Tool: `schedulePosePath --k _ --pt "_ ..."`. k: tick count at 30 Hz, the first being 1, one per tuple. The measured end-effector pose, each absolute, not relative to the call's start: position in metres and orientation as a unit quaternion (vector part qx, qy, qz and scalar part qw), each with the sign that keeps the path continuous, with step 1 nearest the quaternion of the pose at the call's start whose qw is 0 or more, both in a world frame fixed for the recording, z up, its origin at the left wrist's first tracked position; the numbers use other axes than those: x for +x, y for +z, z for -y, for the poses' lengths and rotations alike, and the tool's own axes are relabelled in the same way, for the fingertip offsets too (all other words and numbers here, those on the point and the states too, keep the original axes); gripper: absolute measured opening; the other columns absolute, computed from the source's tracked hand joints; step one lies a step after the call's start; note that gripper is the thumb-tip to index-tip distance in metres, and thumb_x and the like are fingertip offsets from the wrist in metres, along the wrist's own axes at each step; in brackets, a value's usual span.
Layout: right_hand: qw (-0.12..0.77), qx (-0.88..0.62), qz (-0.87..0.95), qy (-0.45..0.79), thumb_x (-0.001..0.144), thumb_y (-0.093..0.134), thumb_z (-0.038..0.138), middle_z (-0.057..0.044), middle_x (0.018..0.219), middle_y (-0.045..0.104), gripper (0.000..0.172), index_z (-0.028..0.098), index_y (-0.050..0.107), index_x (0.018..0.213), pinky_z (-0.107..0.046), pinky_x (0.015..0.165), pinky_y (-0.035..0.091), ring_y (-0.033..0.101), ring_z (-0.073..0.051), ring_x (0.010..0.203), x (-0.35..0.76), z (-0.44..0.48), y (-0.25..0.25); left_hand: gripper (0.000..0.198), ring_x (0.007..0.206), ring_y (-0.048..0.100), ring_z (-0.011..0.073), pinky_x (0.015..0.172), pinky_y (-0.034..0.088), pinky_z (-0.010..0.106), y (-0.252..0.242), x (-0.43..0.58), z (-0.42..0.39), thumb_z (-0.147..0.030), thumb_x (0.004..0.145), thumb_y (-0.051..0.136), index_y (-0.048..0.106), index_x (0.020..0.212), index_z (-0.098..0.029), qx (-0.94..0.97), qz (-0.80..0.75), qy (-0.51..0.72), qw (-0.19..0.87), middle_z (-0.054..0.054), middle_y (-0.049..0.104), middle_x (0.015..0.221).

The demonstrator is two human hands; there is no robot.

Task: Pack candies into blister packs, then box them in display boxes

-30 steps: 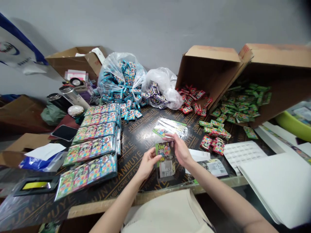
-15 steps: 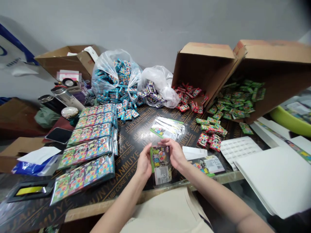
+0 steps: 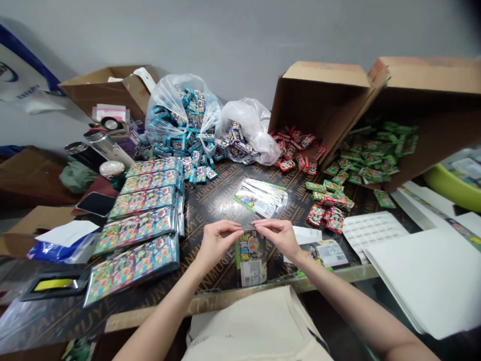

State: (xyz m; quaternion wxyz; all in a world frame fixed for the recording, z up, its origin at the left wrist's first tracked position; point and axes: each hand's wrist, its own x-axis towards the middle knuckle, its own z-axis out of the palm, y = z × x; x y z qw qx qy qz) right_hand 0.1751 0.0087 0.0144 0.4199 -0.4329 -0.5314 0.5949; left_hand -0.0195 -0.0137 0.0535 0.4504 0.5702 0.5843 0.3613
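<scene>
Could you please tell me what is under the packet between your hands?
The dark printed plywood board lies beneath the colourful packet and shows on both sides of it; the patch directly below the packet is covered and cannot be seen.

The packet (image 3: 250, 258) shows a green edge, a rainbow disc and a white panel. The packs (image 3: 135, 248) at left are bright multicoloured with dotted patterns. There are blue sachets (image 3: 191, 120), red sachets (image 3: 291, 150) and green sachets (image 3: 370, 160). The board (image 3: 214, 200) is black with repeated gold lettering, the box (image 3: 319, 95) plain brown, the basin (image 3: 451, 188) lime
</scene>
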Motion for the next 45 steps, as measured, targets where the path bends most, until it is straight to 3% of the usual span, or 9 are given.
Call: schedulePosePath --k 6,13,19,23,25,30,35,41,45 --pt "0.361 -0.428 0.483 0.673 0.065 0.069 0.032 -0.003 0.065 0.066 0.022 0.015 0.070 0.079 -0.025 0.056 0.046 0.057 -0.012 0.054 0.171 -0.020 0.020 0.024 0.062 0.060 0.0154 0.065 0.046 0.026 0.047 -0.027 -0.003 -0.027 0.057 0.075 0.069 0.074 -0.012 0.455 -0.600 0.322 0.574 0.005 0.069 0.068" --pt "0.362 -0.436 0.493 0.660 0.066 0.068 0.035 -0.003 0.062 0.065 0.022 0.014 0.069 0.074 -0.025 0.053 0.046 0.056 -0.012 0.051 0.174 -0.019 0.017 0.011 0.067 0.059 0.0169 0.064 0.044 0.026 0.058 -0.018 0.004 -0.024 0.068 0.063 0.069 0.067 -0.014 0.575 -0.592 0.309 0.472 0.006 0.067 0.070" --pt "0.402 -0.420 0.573 0.578 0.075 0.061 0.030 -0.006 0.100 0.066 0.015 0.023 0.070 0.085 -0.041 0.092 0.041 0.059 -0.023 0.097 0.184 -0.003 0.013 0.005 0.073 0.061 0.0197 0.072 0.045 0.029 0.059 -0.014 0.016 -0.024 0.065 0.067 0.071 0.064 -0.021 0.575 -0.578 0.350 0.462 0.007 0.068 0.078" --pt "0.379 -0.409 0.538 0.632 0.066 0.070 0.029 -0.007 0.130 0.046 0.061 0.028 0.048 0.123 -0.040 0.094 0.040 0.050 -0.024 0.111 0.185 0.019 -0.005 0.004 0.070 0.061 0.0205 0.068 0.047 0.029 0.054 -0.018 0.015 -0.024 0.063 0.069 0.071 0.064 -0.020 0.534 -0.601 0.376 0.461 0.007 0.069 0.073" --pt "0.322 -0.401 0.525 0.678 0.063 0.073 0.028 -0.008 0.119 0.054 0.075 0.028 0.039 0.129 -0.036 0.084 0.047 0.057 -0.022 0.100 0.182 0.033 -0.019 0.005 0.070 0.062 0.0202 0.068 0.048 0.029 0.054 -0.025 0.017 -0.023 0.065 0.068 0.070 0.064 -0.019 0.523 -0.616 0.389 0.443 0.007 0.069 0.073" --pt "0.255 -0.403 0.546 0.689 0.077 0.058 0.034 0.002 0.067 0.057 0.048 0.024 0.045 0.122 -0.026 0.057 0.046 0.056 -0.014 0.060 0.165 0.010 -0.040 0.010 0.073 0.062 0.0195 0.068 0.047 0.028 0.057 -0.061 0.036 -0.028 0.068 0.065 0.068 0.070 -0.018 0.444 -0.712 0.441 0.318 0.006 0.068 0.076" --pt "0.258 -0.384 0.740 0.488 0.068 0.066 0.042 -0.008 0.105 0.058 0.049 0.021 0.054 0.111 -0.039 0.089 0.038 0.052 -0.023 0.099 0.112 -0.104 -0.056 0.015 0.063 0.058 0.0200 0.063 0.042 0.031 0.051 -0.091 0.060 -0.034 0.074 0.058 0.065 0.073 -0.021 0.545 -0.790 0.206 0.193 0.005 0.063 0.070" --pt "0.182 -0.492 0.784 0.332 0.064 0.069 0.034 -0.017 0.132 0.036 0.076 0.020 0.034 0.130 -0.047 0.095 0.027 0.033 -0.031 0.120 0.002 -0.191 -0.078 0.054 0.116 0.042 0.0341 0.098 0.028 0.054 0.000 -0.062 0.032 -0.048 0.066 0.063 0.056 0.113 -0.021 0.667 -0.690 0.131 0.248 0.015 0.051 0.124" --pt "0.211 -0.506 0.767 0.334 0.069 0.062 0.024 -0.017 0.119 0.046 0.054 0.016 0.044 0.120 -0.044 0.091 0.030 0.042 -0.029 0.111 -0.037 -0.210 -0.077 0.100 0.128 0.024 0.0386 0.102 0.002 0.063 -0.034 -0.044 0.013 -0.054 0.047 0.074 0.033 0.133 -0.025 0.714 -0.616 0.065 0.328 0.016 0.031 0.140"
